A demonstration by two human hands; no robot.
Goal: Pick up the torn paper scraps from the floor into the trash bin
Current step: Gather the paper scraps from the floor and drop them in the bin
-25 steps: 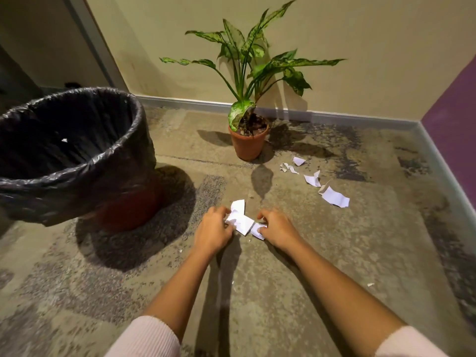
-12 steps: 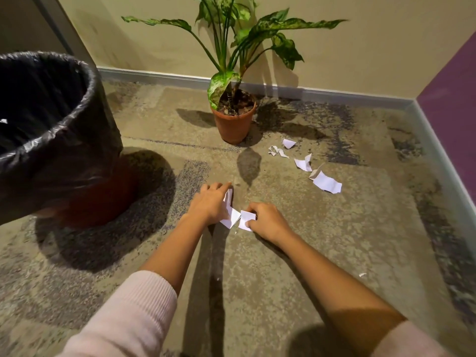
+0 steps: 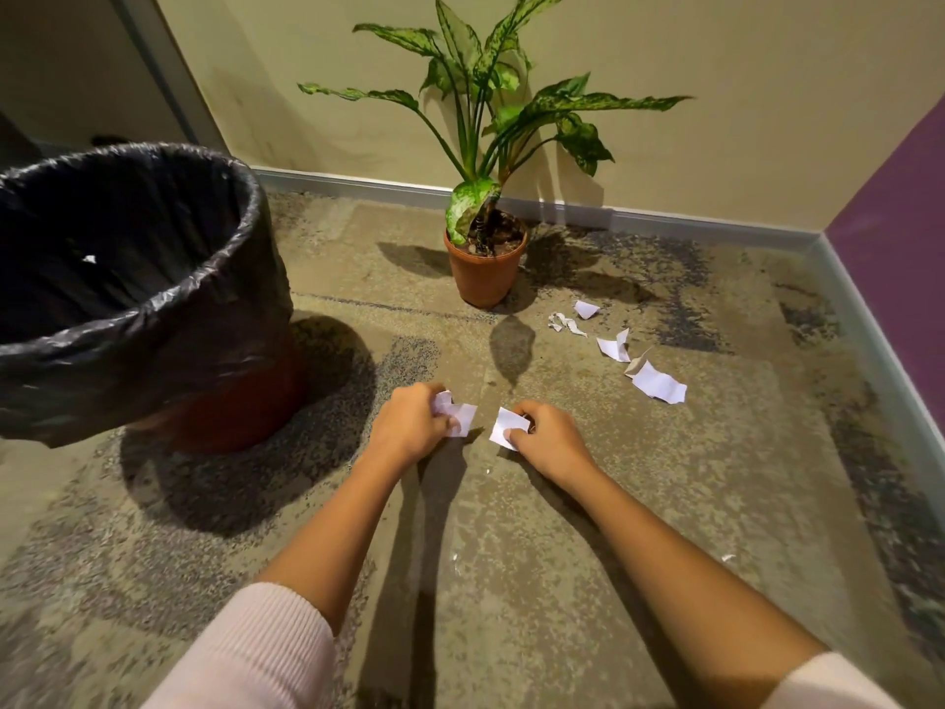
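While the round trash bin lined with a crinkled black plastic bag point(image 3: 240, 319) stands open-mouthed at the far left, one small white fleck point(image 3: 89, 258) showing inside it, the step in hand looks like gathering rather than dropping. Right of the bin's base, the left hand point(image 3: 409, 427) sits low over the mottled brown carpet floor point(image 3: 562, 555), its fingers curled round a crumpled bunch of white paper scraps point(image 3: 460, 416). A narrow strip of floor away, the right hand point(image 3: 555, 442) pinches a single flat white torn scrap point(image 3: 506, 427) between thumb and fingertips; whether its lower edge touches the carpet I cannot tell. Beyond the hands stands the terracotta pot of the green-leaved plant point(image 3: 486, 278), and just right of it a loose trail of white torn pieces point(image 3: 616, 346) lies on the floor, ending in the largest piece point(image 3: 659, 385). A tiny white shred point(image 3: 727, 557) lies alone, well apart and nearer the person. By my reading the task is partway through: both hands are loaded and several scraps are not yet picked up. The next move probably calls for carrying both loads left and up over the bin's rim and releasing low inside its mouth, since such light paper could flutter out. The trail by the pot will then need fingertip pinches against the carpet.
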